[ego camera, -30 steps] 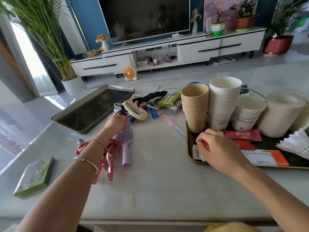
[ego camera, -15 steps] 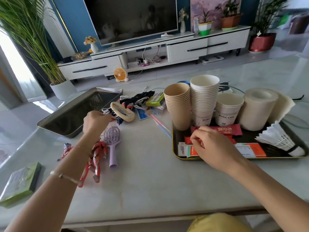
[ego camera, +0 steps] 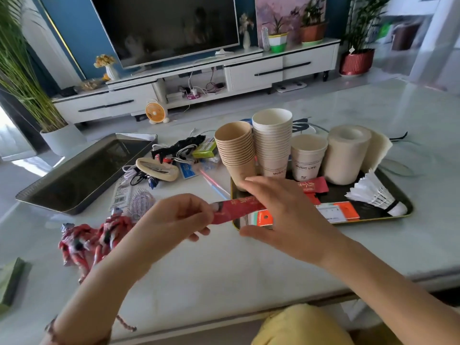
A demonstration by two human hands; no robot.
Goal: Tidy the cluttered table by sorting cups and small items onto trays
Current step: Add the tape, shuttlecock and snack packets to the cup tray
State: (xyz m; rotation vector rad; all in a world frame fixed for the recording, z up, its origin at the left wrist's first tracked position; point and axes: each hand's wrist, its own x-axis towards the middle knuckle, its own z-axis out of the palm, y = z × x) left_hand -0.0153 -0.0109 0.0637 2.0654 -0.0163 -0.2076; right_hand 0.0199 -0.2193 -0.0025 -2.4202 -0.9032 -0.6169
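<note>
Two hands meet above the near left corner of the black tray on the right side of the tabletop. The left hand has its fingers curled round the left end of a long red packet. The packet is held off the tabletop, its long axis running left to right and rising a little toward the right, its printed face turned up. Its right end passes under the right hand and is hidden there. That hand's fingers reach out over the packet and its thumb sits below, but I cannot tell whether they grip it.

On the tray, at the far side, stand a stack of brown cups, a taller stack of white cups, a single white cup and a paper roll. A shuttlecock lies at the right, and flat red and orange packets lie partly covered by the right hand.

To the left are a dark tray, a tangle of cables and small items too jumbled to make out, a purple hairbrush half hidden behind the left hand, and red toy figures. A green box is cut off by the left edge.
</note>
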